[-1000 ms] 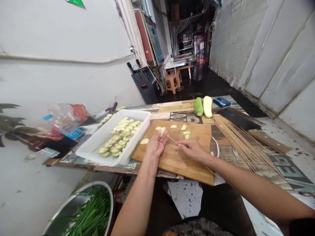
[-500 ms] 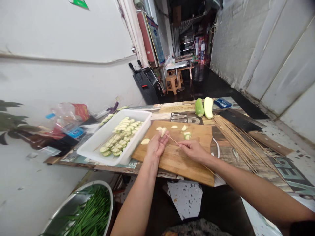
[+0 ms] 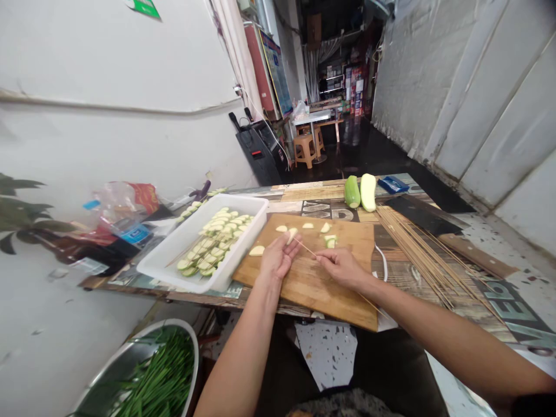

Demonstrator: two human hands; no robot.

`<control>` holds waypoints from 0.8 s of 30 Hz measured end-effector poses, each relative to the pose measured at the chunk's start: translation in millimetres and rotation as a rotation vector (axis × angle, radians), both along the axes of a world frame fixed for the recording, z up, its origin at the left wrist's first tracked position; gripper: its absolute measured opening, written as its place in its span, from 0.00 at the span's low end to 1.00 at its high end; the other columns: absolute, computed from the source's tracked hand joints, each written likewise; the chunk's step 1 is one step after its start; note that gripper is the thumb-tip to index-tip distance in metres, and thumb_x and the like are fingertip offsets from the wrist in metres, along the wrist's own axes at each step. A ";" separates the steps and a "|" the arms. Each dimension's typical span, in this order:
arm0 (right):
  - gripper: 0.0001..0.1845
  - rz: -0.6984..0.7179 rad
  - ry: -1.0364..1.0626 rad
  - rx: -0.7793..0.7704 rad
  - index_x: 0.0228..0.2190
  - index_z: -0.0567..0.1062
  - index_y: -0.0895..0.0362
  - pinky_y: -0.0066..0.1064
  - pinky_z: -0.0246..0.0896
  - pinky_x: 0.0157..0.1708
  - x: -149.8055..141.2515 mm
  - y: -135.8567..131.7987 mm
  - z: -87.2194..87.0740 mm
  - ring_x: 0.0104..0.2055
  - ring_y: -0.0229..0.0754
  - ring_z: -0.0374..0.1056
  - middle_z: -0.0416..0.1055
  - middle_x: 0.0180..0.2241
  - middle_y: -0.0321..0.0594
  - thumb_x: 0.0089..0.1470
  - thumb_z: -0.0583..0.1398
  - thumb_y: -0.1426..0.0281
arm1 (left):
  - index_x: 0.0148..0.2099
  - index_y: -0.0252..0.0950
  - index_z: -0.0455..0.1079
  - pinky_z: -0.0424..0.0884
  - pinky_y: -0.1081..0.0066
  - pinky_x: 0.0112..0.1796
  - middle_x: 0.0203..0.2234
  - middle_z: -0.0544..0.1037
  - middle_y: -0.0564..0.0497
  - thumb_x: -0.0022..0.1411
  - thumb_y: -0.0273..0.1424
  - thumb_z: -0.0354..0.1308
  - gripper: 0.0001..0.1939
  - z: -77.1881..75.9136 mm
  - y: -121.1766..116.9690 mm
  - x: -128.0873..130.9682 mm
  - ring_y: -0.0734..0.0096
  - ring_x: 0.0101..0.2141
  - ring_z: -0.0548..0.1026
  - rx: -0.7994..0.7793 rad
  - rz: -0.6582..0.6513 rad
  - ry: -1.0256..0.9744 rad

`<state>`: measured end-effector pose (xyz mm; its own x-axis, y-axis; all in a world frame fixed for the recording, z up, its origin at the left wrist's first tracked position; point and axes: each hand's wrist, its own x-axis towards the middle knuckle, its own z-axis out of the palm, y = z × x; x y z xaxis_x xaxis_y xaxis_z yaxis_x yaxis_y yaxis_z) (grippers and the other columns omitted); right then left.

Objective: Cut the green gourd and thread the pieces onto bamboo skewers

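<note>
Over the wooden cutting board (image 3: 321, 295), my left hand (image 3: 278, 258) is turned palm up and holds a pale zucchini slice (image 3: 292, 235) at its fingertips. My right hand (image 3: 341, 266) pinches a thin bamboo skewer (image 3: 307, 249), whose far end meets the slice; its other end runs out below my right wrist. Whether the tip has pierced the slice is too small to tell. Several loose slices lie on the board, among them one at the left edge (image 3: 256, 251) and a small stack (image 3: 330, 241) near my right hand.
Left of the board, a white plastic tray (image 3: 150, 265) holds skewered slices. To the right lie many bamboo skewers (image 3: 417, 255) and a cleaver (image 3: 471, 246). Zucchini halves (image 3: 368, 192) and a blue box (image 3: 393, 183) sit at the far edge. A metal bowl (image 3: 195, 341) of green stalks stands lower left.
My hands keep nearly the same pose, with the slice and skewer still together. The view has shifted very slightly.
</note>
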<state>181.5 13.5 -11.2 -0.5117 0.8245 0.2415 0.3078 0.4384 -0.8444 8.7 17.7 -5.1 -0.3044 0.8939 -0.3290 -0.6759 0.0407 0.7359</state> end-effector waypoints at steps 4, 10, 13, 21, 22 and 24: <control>0.15 -0.014 -0.004 0.001 0.27 0.77 0.58 0.24 0.45 0.18 -0.6 -1.4 2.0 0.17 0.33 0.52 0.62 0.15 0.32 0.50 0.51 0.71 | 0.33 0.30 0.69 0.73 0.67 0.37 0.30 0.78 0.44 0.54 0.21 0.56 0.03 1.7 -1.0 0.3 0.67 0.32 0.77 -0.010 -0.025 -0.022; 0.14 -0.031 -0.006 0.001 0.27 0.76 0.59 0.24 0.44 0.18 -2.9 -1.8 3.2 0.17 0.33 0.51 0.63 0.16 0.32 0.49 0.51 0.73 | 0.34 0.31 0.68 0.73 0.65 0.38 0.29 0.78 0.45 0.58 0.26 0.53 0.04 7.1 -1.9 8.1 0.68 0.33 0.77 -0.032 -0.079 -0.133; 0.14 -0.042 -0.005 0.007 0.26 0.76 0.59 0.24 0.44 0.18 -3.7 -1.6 3.4 0.17 0.33 0.52 0.63 0.16 0.33 0.49 0.50 0.73 | 0.35 0.31 0.68 0.73 0.63 0.40 0.31 0.77 0.44 0.61 0.32 0.51 0.09 9.1 -0.4 19.0 0.67 0.36 0.76 0.000 -0.084 -0.279; 0.14 -0.030 0.002 0.019 0.27 0.76 0.60 0.24 0.46 0.19 -4.3 -2.6 2.6 0.17 0.33 0.53 0.64 0.16 0.33 0.49 0.50 0.75 | 0.36 0.28 0.66 0.73 0.67 0.39 0.32 0.77 0.39 0.61 0.32 0.49 0.11 10.5 4.8 39.9 0.65 0.36 0.76 0.090 0.071 -0.199; 0.14 -0.028 0.005 0.021 0.27 0.76 0.60 0.24 0.47 0.19 -4.7 -2.7 2.1 0.18 0.33 0.53 0.65 0.16 0.33 0.49 0.50 0.75 | 0.36 0.28 0.66 0.73 0.67 0.39 0.31 0.77 0.39 0.62 0.32 0.49 0.11 10.3 5.0 40.8 0.65 0.36 0.77 0.093 0.082 -0.200; 0.14 -0.027 0.015 0.026 0.26 0.75 0.59 0.24 0.48 0.20 -5.2 -2.8 1.1 0.18 0.33 0.55 0.66 0.18 0.34 0.49 0.50 0.75 | 0.35 0.29 0.66 0.72 0.68 0.40 0.30 0.77 0.40 0.62 0.30 0.49 0.09 9.7 5.1 42.8 0.67 0.35 0.77 0.100 0.112 -0.193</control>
